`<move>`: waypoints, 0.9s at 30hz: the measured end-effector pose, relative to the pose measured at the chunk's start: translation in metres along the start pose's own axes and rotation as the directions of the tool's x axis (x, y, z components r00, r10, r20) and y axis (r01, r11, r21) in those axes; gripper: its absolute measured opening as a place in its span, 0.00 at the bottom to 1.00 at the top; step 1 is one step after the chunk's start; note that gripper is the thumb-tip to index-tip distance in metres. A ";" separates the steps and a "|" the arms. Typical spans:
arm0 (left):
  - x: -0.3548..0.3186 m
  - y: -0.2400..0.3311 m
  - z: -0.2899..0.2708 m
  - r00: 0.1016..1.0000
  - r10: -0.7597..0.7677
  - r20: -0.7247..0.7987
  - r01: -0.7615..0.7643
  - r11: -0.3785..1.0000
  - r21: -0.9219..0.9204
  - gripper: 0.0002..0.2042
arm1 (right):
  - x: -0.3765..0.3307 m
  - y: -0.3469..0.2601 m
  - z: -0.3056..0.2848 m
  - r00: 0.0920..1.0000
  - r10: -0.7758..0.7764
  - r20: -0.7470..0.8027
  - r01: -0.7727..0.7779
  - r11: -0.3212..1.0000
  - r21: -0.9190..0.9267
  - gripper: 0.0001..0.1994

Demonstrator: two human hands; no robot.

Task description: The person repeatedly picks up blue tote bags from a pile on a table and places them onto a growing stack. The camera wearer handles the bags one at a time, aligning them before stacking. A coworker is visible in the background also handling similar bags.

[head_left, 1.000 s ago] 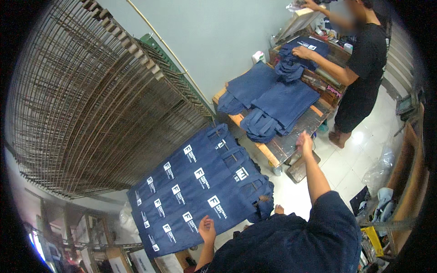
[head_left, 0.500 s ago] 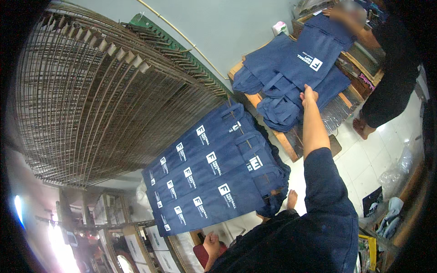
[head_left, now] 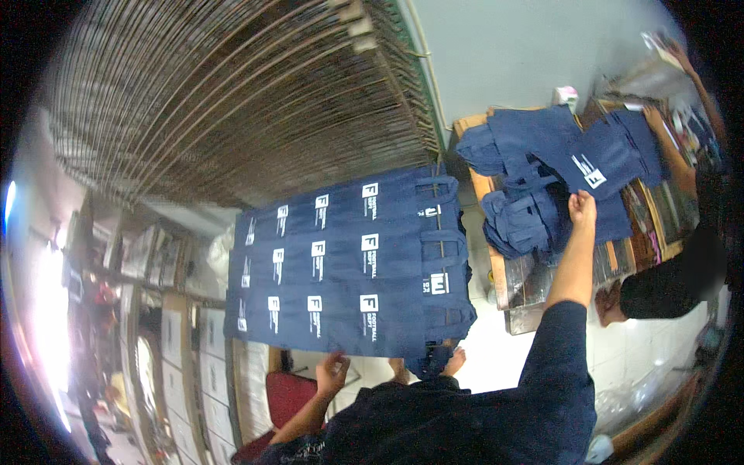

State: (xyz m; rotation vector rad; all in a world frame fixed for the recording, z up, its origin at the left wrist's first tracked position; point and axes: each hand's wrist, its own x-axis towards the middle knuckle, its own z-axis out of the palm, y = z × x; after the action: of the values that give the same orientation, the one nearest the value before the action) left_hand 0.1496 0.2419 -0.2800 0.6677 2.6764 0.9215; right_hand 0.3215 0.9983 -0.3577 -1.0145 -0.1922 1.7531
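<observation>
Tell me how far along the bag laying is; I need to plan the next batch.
Done: three rows of navy fabric bags with white square prints lie overlapped on the drying rack shelf. In hand: the right hand reaches the heap of loose navy bags on the wooden table; the left hand touches the laid rows' edge. Left: that heap, where another person's hand also works.

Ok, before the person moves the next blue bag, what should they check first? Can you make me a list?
1. Right hand reaches the pile of blue bags on the wooden table: ok, it touches the top one.
2. Firm hold on that bag: cannot tell, fingers partly hidden.
3. Left hand steadies the rack of printed bags: ok, it is at the lower edge.
4. Printed bags lie flat in rows: ok.
5. Co-worker's hand clear of the pile: not ok, it rests on the same bags.
</observation>
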 end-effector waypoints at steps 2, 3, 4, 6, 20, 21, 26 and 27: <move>0.012 0.021 0.029 0.995 -0.040 0.089 0.066 0.950 -0.307 0.14 | -0.065 -0.010 0.034 0.995 0.029 0.094 -0.030 0.999 0.011 0.06; 0.028 0.039 0.043 0.977 -0.046 0.207 0.128 0.906 -0.404 0.15 | -0.088 -0.026 0.038 0.962 0.023 0.271 -0.024 1.000 -0.002 0.04; 0.043 0.070 0.053 0.921 0.005 0.389 0.193 0.862 -0.468 0.17 | -0.112 -0.040 0.040 0.898 0.020 0.440 0.002 0.999 -0.051 0.02; 0.065 0.132 0.070 0.687 0.078 0.722 0.477 0.701 -0.530 0.26 | -0.167 -0.057 0.043 0.836 -0.110 0.537 0.168 0.984 -0.059 0.06; 0.080 0.213 0.024 0.513 0.258 0.818 0.857 -0.108 -0.504 0.31 | -0.468 -0.026 0.053 0.748 0.178 0.640 0.097 0.924 -0.370 0.35; 0.086 0.200 0.016 0.544 0.255 0.799 0.834 -0.056 -0.549 0.37 | -0.468 -0.016 0.064 0.725 0.230 0.649 0.090 0.903 -0.420 0.35; 0.141 0.189 -0.022 0.747 0.139 0.650 0.658 -0.018 -0.753 0.37 | -0.439 0.036 0.127 0.633 0.360 0.685 0.076 0.853 -0.517 0.34; 0.153 0.194 -0.033 0.780 0.132 0.612 0.618 -0.002 -0.786 0.38 | -0.427 0.043 0.138 0.630 0.364 0.686 0.081 0.847 -0.525 0.33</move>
State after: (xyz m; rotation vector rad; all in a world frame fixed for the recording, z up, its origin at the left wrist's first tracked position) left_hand 0.0716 0.4353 -0.1430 -0.0362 0.9280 1.7692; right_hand 0.2310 0.6669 -0.0661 -0.5512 -1.2262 2.2724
